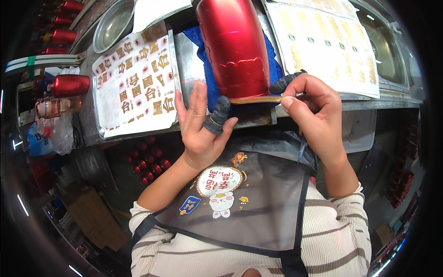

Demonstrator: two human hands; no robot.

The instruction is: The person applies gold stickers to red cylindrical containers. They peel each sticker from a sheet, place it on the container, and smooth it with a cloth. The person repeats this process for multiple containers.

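A glossy red bottle (235,51) lies on a blue cloth (212,87), its near end toward me. Across that end runs a narrow gold strip (258,99). My right hand (316,104) pinches the strip's right end between thumb and fingers; a grey cloth finger cover (288,82) sits on one finger beside the bottle. Below that palm a thin pointed blue-grey tool (302,150) sticks out; its upper part is hidden. My left hand (200,124) has its fingers spread, and its covered forefinger is close to the strip's left end. Whether it touches cannot be made out.
On the left lies a sheet of gold and red decals (136,83); on the right, a sheet of gold decals (327,46). Metal bowls (113,25) stand at both far sides. Another red bottle (69,85) is at the left edge. Several red bottles (150,161) show below the bench.
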